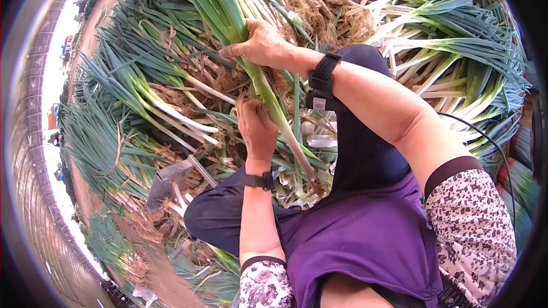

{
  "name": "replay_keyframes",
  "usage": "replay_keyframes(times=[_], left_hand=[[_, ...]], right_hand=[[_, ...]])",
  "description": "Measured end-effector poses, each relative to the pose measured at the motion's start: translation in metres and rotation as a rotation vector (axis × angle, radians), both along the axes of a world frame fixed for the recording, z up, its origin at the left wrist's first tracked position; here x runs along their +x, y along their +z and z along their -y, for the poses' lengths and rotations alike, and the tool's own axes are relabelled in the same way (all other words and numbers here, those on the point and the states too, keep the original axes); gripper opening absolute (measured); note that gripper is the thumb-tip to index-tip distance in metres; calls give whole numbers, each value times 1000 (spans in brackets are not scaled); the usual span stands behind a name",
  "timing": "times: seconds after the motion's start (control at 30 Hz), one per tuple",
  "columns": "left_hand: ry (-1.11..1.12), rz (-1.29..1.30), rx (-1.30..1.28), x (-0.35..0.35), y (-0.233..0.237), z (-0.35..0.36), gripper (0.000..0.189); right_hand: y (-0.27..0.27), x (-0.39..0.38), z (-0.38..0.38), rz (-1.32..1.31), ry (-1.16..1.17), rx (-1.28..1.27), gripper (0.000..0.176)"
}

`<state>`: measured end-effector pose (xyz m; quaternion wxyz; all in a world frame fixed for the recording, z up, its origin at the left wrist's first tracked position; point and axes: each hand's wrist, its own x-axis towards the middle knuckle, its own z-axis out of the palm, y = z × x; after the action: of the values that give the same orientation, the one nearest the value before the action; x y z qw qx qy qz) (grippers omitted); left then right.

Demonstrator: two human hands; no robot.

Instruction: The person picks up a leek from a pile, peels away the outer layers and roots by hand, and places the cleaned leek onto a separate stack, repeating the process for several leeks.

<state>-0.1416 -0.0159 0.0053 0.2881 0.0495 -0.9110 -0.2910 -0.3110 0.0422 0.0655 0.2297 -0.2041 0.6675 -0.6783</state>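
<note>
A large leek slants across the middle, its green leaves at the top and its roots down near my lap. My right hand is wrapped round it where the leaves meet the stalk. Lower down, my left hand sits against the left side of the stalk with its fingers curled in; what they pinch is hidden. Between my knees, pale stripped leaves lie under the root end.
Cleaned white leeks are heaped at the right. Unpeeled leeks with dirty roots cover the ground at the left and top. By my left knee lies a flat metal blade with a handle. A black cable runs past my right arm.
</note>
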Motion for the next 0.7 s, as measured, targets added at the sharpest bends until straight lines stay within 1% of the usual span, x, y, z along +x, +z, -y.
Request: replay_keyframes(times=[0.03,0.07,0.13,0.17,0.2,0.27,0.3,0.33,0.4,0.43,0.5,0.53,0.6,0.63,0.7], left_hand=[[-11,-33,63,3,-3,2,9],[-13,-30,64,6,-7,2,9],[95,-29,556,7,4,-4,12],[160,23,676,6,15,-5,17],[168,19,671,3,18,-4,17],[95,13,626,-6,23,-2,21],[137,1,372,-10,24,-2,21],[132,1,370,-12,22,-1,21],[151,-66,126,-14,15,0,21],[148,-60,126,-13,14,-2,21],[252,13,413,-13,15,-8,21],[252,14,412,-13,15,-9,21],[341,108,439,-12,18,-8,21],[347,108,435,-11,20,-9,21],[392,102,203,-14,24,-10,21]], right_hand=[[3,2,-2,-59,-33,32,30],[5,4,-4,-115,-66,67,30],[-6,2,1,-95,-26,56,31],[-11,3,6,-79,17,40,33],[-4,9,4,-79,26,35,33],[21,23,-6,-72,11,188,35],[3,21,3,-90,8,127,37],[-5,20,11,-129,1,68,37],[-13,19,12,-176,-22,138,36],[-12,19,11,-170,-26,139,36],[-7,20,9,-193,-18,163,34],[-4,20,7,-192,-18,163,34],[-1,25,5,-181,5,191,33],[-4,26,7,-179,11,186,33],[-10,28,11,-206,-7,121,32]])
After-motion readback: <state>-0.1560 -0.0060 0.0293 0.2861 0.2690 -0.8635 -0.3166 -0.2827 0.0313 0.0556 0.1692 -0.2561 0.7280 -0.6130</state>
